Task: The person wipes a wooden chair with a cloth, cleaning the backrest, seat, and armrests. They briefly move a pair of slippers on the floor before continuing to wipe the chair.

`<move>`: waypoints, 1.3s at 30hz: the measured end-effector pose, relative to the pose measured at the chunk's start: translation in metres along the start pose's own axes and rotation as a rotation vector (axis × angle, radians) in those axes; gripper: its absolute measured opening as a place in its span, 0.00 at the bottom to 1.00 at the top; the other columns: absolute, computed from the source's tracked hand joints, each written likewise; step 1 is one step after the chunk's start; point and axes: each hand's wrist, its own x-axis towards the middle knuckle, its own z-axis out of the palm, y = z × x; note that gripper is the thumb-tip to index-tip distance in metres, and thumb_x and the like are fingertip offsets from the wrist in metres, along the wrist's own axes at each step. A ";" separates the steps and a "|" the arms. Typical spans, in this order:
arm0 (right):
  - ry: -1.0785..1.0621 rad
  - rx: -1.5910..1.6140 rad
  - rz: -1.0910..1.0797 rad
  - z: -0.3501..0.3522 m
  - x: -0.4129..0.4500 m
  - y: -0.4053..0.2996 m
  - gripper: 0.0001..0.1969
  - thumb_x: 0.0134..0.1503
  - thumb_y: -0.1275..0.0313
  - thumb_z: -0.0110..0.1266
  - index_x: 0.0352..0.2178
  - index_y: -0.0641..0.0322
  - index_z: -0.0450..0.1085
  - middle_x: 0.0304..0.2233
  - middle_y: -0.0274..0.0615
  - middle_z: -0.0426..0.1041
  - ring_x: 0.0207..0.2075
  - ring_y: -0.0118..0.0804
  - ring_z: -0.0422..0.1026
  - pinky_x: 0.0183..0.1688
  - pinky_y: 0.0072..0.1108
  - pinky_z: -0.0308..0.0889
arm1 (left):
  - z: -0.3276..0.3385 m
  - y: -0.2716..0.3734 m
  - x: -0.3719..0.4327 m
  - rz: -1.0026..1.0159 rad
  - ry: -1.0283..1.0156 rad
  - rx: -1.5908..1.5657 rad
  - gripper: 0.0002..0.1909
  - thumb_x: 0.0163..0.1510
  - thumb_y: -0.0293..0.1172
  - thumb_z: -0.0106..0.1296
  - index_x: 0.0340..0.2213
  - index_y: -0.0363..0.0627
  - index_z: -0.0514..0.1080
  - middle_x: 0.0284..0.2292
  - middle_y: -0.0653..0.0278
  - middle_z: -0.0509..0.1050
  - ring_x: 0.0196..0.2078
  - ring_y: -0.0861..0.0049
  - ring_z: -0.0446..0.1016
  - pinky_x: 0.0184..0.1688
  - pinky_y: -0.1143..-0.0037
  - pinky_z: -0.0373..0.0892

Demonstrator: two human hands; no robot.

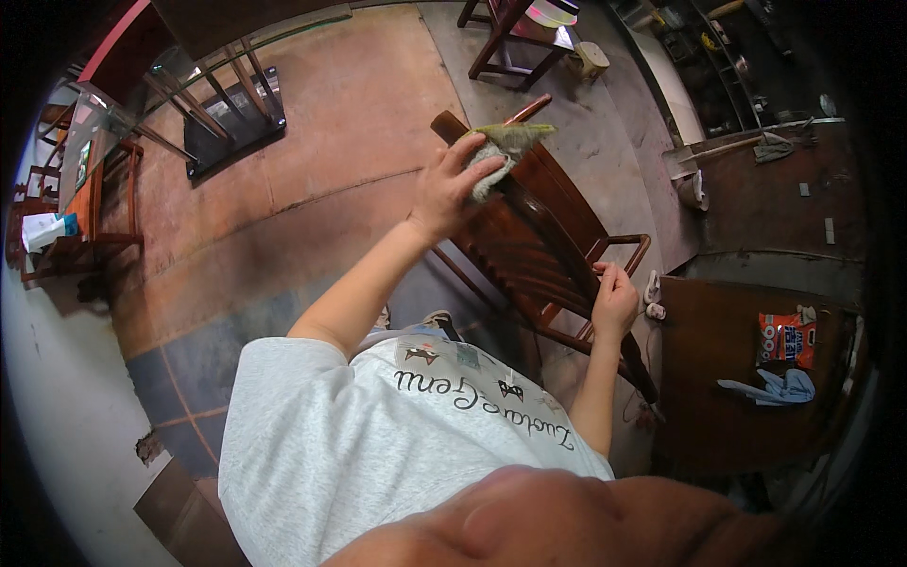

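Observation:
A dark reddish-brown wooden armchair (560,205) with a slatted back stands before me, its back towards my body. My left hand (460,173) has a grey and yellow-green cloth (521,138) bunched under its fingers, against the chair back near its left end. The cloth hides the wood beneath it. Farther right, my right hand (615,294) has its fingers curled at the edge of the chair back, partly hiding their contact with the wood. Two curved armrests project beyond the back, one on each side.
A glass-topped table on metal posts with a black base (237,127) stands upper left. Another wooden chair (521,42) and a small stool (590,60) are at the top. On the right, a brown surface (708,418) bears an orange-red packet (786,340) and a light-blue cloth (779,388).

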 end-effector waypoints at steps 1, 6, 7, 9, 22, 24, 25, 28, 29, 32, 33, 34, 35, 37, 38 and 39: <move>0.001 0.001 0.011 0.000 0.000 0.000 0.17 0.63 0.61 0.42 0.32 0.55 0.77 0.27 0.44 0.77 0.31 0.45 0.76 0.33 0.30 0.68 | -0.001 -0.007 0.004 0.010 -0.013 0.041 0.25 0.44 0.38 0.65 0.46 0.54 0.74 0.52 0.58 0.68 0.45 0.60 0.70 0.45 0.69 0.70; 0.057 -0.027 -0.014 0.002 -0.001 0.001 0.17 0.63 0.59 0.42 0.32 0.54 0.77 0.26 0.44 0.77 0.30 0.47 0.76 0.33 0.31 0.68 | -0.010 -0.045 0.031 -0.124 0.162 -0.019 0.15 0.53 0.42 0.58 0.39 0.50 0.77 0.47 0.57 0.72 0.44 0.58 0.72 0.48 0.67 0.68; 0.064 -0.016 -0.015 0.003 -0.001 0.001 0.17 0.63 0.59 0.42 0.32 0.54 0.77 0.26 0.44 0.77 0.30 0.48 0.76 0.33 0.32 0.68 | -0.011 -0.050 0.036 -0.135 0.150 -0.052 0.14 0.53 0.42 0.59 0.38 0.49 0.77 0.43 0.59 0.74 0.42 0.61 0.73 0.44 0.68 0.68; 0.069 -0.049 -0.018 0.003 -0.001 0.001 0.17 0.63 0.59 0.42 0.31 0.54 0.77 0.26 0.45 0.77 0.30 0.48 0.76 0.32 0.32 0.68 | -0.010 -0.058 0.042 -0.140 0.136 -0.112 0.12 0.53 0.40 0.59 0.35 0.45 0.77 0.36 0.62 0.77 0.38 0.69 0.75 0.37 0.72 0.70; 0.056 -0.022 -0.006 0.003 0.000 0.006 0.18 0.63 0.58 0.41 0.31 0.52 0.78 0.27 0.46 0.77 0.31 0.51 0.75 0.33 0.34 0.68 | 0.025 -0.052 0.022 -0.949 0.485 -1.054 0.19 0.60 0.45 0.52 0.35 0.37 0.71 0.29 0.67 0.73 0.29 0.82 0.70 0.32 0.78 0.67; 0.044 -0.039 0.007 0.003 0.000 0.006 0.18 0.63 0.58 0.41 0.30 0.52 0.78 0.27 0.46 0.77 0.31 0.51 0.75 0.33 0.35 0.68 | 0.028 -0.035 0.011 -0.986 0.439 -1.024 0.19 0.60 0.43 0.52 0.39 0.36 0.69 0.34 0.64 0.74 0.34 0.78 0.71 0.37 0.75 0.68; 0.047 -0.048 0.002 0.003 0.001 0.006 0.19 0.63 0.57 0.41 0.30 0.52 0.78 0.27 0.46 0.77 0.31 0.51 0.75 0.33 0.35 0.68 | 0.030 -0.025 0.007 -0.934 0.414 -0.975 0.20 0.59 0.41 0.53 0.43 0.35 0.66 0.37 0.62 0.73 0.38 0.77 0.71 0.42 0.74 0.68; 0.065 -0.020 -0.019 0.005 0.002 0.007 0.19 0.63 0.57 0.41 0.30 0.52 0.77 0.27 0.47 0.77 0.31 0.52 0.75 0.33 0.36 0.68 | 0.042 0.013 -0.011 -0.837 0.373 -0.969 0.30 0.56 0.36 0.56 0.54 0.34 0.57 0.46 0.56 0.68 0.47 0.71 0.67 0.53 0.72 0.63; 0.075 -0.021 -0.033 0.006 0.003 0.008 0.19 0.62 0.57 0.42 0.30 0.52 0.78 0.27 0.47 0.76 0.31 0.53 0.75 0.33 0.36 0.68 | 0.044 0.021 -0.015 -0.858 0.290 -0.884 0.34 0.55 0.35 0.56 0.56 0.34 0.53 0.49 0.54 0.65 0.50 0.68 0.65 0.55 0.72 0.61; 0.103 -0.012 -0.072 0.007 0.002 0.008 0.19 0.62 0.57 0.42 0.30 0.52 0.78 0.26 0.48 0.76 0.31 0.53 0.75 0.33 0.36 0.68 | 0.054 0.054 -0.023 -0.873 0.245 -1.085 0.39 0.54 0.34 0.57 0.59 0.34 0.46 0.50 0.49 0.64 0.53 0.63 0.64 0.56 0.71 0.60; 0.108 -0.021 -0.057 0.007 0.001 0.007 0.19 0.62 0.57 0.42 0.30 0.52 0.78 0.26 0.48 0.76 0.31 0.54 0.75 0.33 0.36 0.68 | 0.054 0.062 -0.025 -0.843 0.217 -0.996 0.42 0.54 0.34 0.57 0.60 0.34 0.43 0.52 0.47 0.63 0.53 0.62 0.64 0.56 0.72 0.60; 0.114 -0.029 -0.041 0.007 0.001 0.007 0.19 0.62 0.57 0.42 0.29 0.52 0.78 0.26 0.48 0.76 0.31 0.54 0.75 0.33 0.36 0.68 | 0.054 0.068 -0.027 -0.841 0.142 -0.887 0.43 0.54 0.34 0.57 0.60 0.32 0.43 0.53 0.46 0.62 0.54 0.61 0.64 0.57 0.72 0.60; 0.121 -0.038 -0.036 0.007 0.001 0.006 0.19 0.62 0.57 0.42 0.29 0.52 0.78 0.26 0.48 0.76 0.31 0.54 0.75 0.33 0.36 0.68 | 0.056 0.077 -0.031 -0.829 0.150 -0.901 0.44 0.54 0.34 0.57 0.60 0.31 0.42 0.54 0.45 0.62 0.55 0.60 0.63 0.58 0.71 0.59; 0.115 -0.054 -0.013 0.006 0.001 0.005 0.18 0.62 0.57 0.43 0.29 0.52 0.78 0.26 0.48 0.76 0.31 0.53 0.75 0.33 0.36 0.68 | 0.061 0.094 -0.043 -0.783 0.144 -0.817 0.47 0.53 0.34 0.57 0.61 0.29 0.39 0.57 0.40 0.57 0.59 0.57 0.59 0.61 0.70 0.55; 0.107 -0.067 -0.008 0.006 0.001 0.005 0.18 0.62 0.57 0.43 0.30 0.52 0.78 0.26 0.48 0.76 0.31 0.53 0.75 0.33 0.36 0.68 | 0.062 0.101 -0.053 -0.820 0.045 -0.787 0.48 0.53 0.34 0.58 0.62 0.30 0.39 0.59 0.39 0.55 0.61 0.55 0.56 0.62 0.71 0.54; 0.105 -0.055 -0.009 0.006 0.001 0.005 0.18 0.62 0.57 0.43 0.30 0.52 0.78 0.26 0.47 0.76 0.31 0.53 0.75 0.33 0.36 0.68 | 0.063 0.105 -0.060 -0.766 0.010 -0.730 0.47 0.54 0.34 0.58 0.62 0.30 0.39 0.58 0.43 0.57 0.59 0.60 0.59 0.60 0.72 0.56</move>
